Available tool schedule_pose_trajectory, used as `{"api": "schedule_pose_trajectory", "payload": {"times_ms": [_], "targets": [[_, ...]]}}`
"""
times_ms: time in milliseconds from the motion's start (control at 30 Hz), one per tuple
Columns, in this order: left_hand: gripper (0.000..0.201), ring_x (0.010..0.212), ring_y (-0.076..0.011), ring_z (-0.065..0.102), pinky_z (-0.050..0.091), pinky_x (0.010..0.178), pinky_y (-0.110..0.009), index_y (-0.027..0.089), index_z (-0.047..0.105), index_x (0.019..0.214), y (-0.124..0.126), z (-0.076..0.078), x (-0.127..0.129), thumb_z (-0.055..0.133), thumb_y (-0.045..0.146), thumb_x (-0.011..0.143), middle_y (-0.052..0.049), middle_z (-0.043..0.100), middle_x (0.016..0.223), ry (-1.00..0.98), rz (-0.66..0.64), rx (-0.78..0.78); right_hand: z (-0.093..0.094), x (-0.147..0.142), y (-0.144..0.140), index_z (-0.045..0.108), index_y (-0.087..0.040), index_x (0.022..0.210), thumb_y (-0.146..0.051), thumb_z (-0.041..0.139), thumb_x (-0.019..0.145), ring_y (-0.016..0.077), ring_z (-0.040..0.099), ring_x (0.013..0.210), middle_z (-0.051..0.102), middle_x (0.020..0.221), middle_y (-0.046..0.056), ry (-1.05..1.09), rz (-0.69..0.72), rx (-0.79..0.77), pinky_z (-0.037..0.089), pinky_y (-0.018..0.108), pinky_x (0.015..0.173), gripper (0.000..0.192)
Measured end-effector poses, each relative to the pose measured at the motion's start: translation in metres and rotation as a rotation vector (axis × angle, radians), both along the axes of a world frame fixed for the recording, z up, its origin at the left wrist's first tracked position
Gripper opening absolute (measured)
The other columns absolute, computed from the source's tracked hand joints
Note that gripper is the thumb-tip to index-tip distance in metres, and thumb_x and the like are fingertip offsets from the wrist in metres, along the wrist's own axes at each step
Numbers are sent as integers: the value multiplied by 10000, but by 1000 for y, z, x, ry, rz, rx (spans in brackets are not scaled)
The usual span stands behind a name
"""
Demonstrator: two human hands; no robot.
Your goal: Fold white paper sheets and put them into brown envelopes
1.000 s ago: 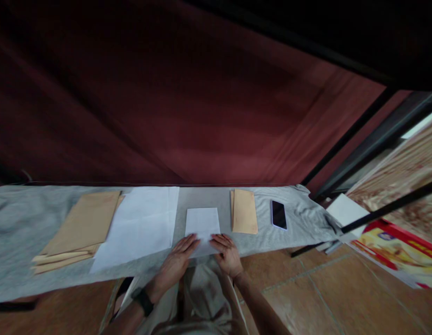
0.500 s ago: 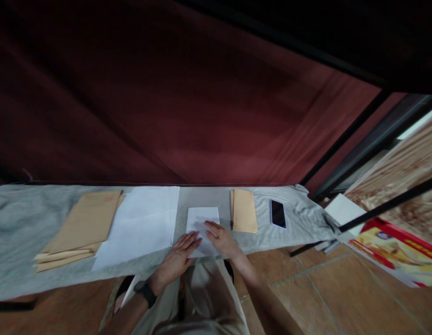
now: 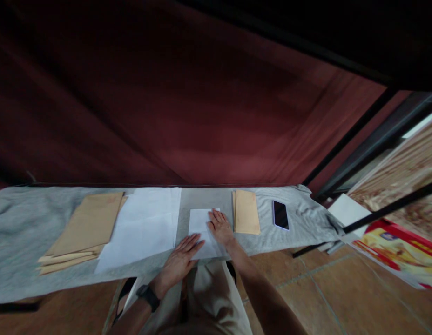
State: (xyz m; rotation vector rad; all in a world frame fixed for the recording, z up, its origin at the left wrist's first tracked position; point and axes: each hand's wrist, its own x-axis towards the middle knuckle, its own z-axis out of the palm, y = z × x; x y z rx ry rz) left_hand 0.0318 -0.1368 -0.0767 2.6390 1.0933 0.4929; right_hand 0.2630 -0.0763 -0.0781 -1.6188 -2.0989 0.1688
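A folded sheet of white paper (image 3: 199, 219) lies in front of me on the grey cloth. My left hand (image 3: 184, 251) rests flat at its left edge, fingers stretched out. On the right side of the paper, my right hand (image 3: 220, 227) lies with fingers extended toward the upper right corner. Left of the paper is a stack of larger white sheets (image 3: 142, 228). Beyond that lies a pile of large brown envelopes (image 3: 88, 223). A few smaller brown envelopes (image 3: 246, 211) sit just right of my right hand.
A phone (image 3: 280, 215) lies farther right on the grey cloth (image 3: 307, 223) covering the narrow table. Behind the table hangs a dark red curtain (image 3: 202, 116). A red and yellow box (image 3: 397, 251) and black metal bars (image 3: 348, 135) stand at the right.
My right hand has slid up and away from me along the right side of the paper. My left hand stays at the left edge. The view has shifted slightly.
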Motion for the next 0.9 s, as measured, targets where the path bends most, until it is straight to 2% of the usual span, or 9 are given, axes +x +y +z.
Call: {"api": "schedule_pose_trajectory", "payload": {"times_ms": [133,267,367,500,567,667,733,800,900], "targets": [[720,1443,-194,421,361,1206,-446,297,526,1440,-1,3,-5,483,1,785,-22,489,1543,-87,28,-95,-6,16,-13,638,-227,1332,-124,511,928,225,528,1352,627,1396,91,299,44,2,341,473,1200,436],[520,1340,-186,547,435,1155,-412,255,622,1347,-1,4,-6,403,105,901,-48,623,1413,-259,108,-178,-9,45,-48,726,-263,1186,-16,425,854,189,611,1255,694,1294,55,386,76,-18,448,414,1131,512],[402,1238,-210,633,484,1102,-415,235,671,1269,-2,12,1,412,283,965,-68,688,1316,-414,208,-247,-6,58,-75,700,-281,1235,-79,434,888,203,609,1258,686,1305,53,533,89,-77,450,452,1123,481],[377,1160,-217,674,497,1070,-393,248,690,1210,-4,40,20,448,393,961,-41,735,1223,-612,306,-335,6,51,-84,607,-264,1354,-286,557,937,239,565,1305,626,1386,88,664,28,-67,437,460,1124,421],[357,1078,-226,701,515,1027,-371,240,717,1143,-4,56,28,498,430,935,-48,758,1151,-703,393,-369,21,44,-75,612,-250,1330,-353,550,957,242,549,1317,618,1387,101,703,-34,20,418,458,1138,391],[357,927,-235,719,557,906,-345,210,748,991,-5,76,36,565,494,877,-61,783,980,-856,508,-435,58,40,-49,674,-236,1183,-386,517,983,246,590,1244,674,1273,107,697,-90,134,445,452,1105,295],[366,909,-243,712,564,869,-339,195,754,949,-6,85,37,623,514,827,-64,785,935,-936,538,-488,91,41,-31,698,-235,1095,-371,518,985,248,573,1252,696,1201,97,615,-24,195,427,452,1114,251],[374,895,-245,707,567,852,-337,181,760,946,-7,89,35,694,504,771,-62,785,924,-962,532,-551,122,42,-15,713,-225,1045,-342,524,990,237,621,1135,713,1074,88,461,95,196,437,447,1089,229],[358,811,-235,702,583,771,-329,159,762,890,-8,88,33,762,474,721,-62,778,859,-972,510,-686,155,36,3,725,-236,1068,-251,527,990,213,641,1034,715,1006,53,199,262,143,335,493,1157,214]]}}
